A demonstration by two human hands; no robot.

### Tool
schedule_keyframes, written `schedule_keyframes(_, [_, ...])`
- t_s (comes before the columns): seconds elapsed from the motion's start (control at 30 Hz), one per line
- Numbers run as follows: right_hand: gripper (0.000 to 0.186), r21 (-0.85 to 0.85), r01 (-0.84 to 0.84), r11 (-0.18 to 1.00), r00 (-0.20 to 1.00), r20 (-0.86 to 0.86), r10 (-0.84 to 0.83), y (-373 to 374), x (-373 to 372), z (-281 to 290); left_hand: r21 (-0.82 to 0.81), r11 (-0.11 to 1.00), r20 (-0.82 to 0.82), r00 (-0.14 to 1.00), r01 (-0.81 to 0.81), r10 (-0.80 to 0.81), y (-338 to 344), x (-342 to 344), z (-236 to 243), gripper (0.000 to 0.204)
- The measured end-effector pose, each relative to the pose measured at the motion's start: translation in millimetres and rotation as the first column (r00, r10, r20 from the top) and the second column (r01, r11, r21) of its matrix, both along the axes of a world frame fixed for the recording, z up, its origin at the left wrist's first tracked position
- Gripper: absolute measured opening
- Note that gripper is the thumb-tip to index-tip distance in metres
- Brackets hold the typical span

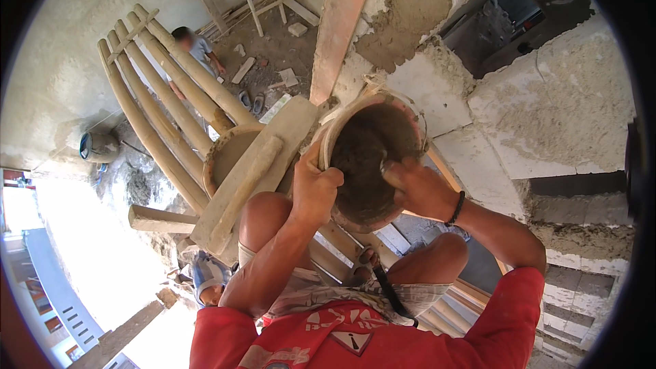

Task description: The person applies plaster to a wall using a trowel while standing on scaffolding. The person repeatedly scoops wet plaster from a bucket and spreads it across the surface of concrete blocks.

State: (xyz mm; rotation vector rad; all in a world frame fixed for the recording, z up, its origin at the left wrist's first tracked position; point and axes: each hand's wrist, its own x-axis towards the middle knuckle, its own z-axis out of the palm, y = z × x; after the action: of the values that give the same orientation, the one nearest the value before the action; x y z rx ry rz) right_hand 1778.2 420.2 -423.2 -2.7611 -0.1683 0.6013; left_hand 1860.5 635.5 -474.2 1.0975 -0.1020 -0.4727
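A bucket of wet grey mortar is tilted with its mouth toward me, in front of my knees. My left hand is closed round its left rim, thumb on the inner side. My right hand reaches over the lower right of the opening, its fingers curled at the mortar. Whatever those fingers hold is hidden. Left of the bucket a wooden plastering float, a long board with a bar handle, lies across a round basin.
Bamboo poles run beneath me and out to the far left. Rough block wall rises close on the right, beside an upright timber. One person is on the floor below; another is at lower left. A barrel lies far left.
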Motion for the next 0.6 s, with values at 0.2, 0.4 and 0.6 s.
schedule_keyframes(0.2, [0.049,-0.208,-0.181,0.961,0.982,0.021,0.19,-7,-31,34,0.102,0.994,0.045,0.998,0.035,-0.039,1,2,3,0.073])
schedule_keyframes(0.4, [0.041,-0.412,-0.032,0.91,0.977,0.178,0.115,-25,-24,62,0.297,0.955,0.213,0.974,0.016,-0.082,-5,-4,-7,0.074])
schedule_keyframes(0.6, [0.041,-0.111,0.054,0.992,0.991,-0.12,-0.067,-24,-16,15,0.39,0.92,0.306,0.946,-0.024,-0.105,-9,-4,6,0.074])
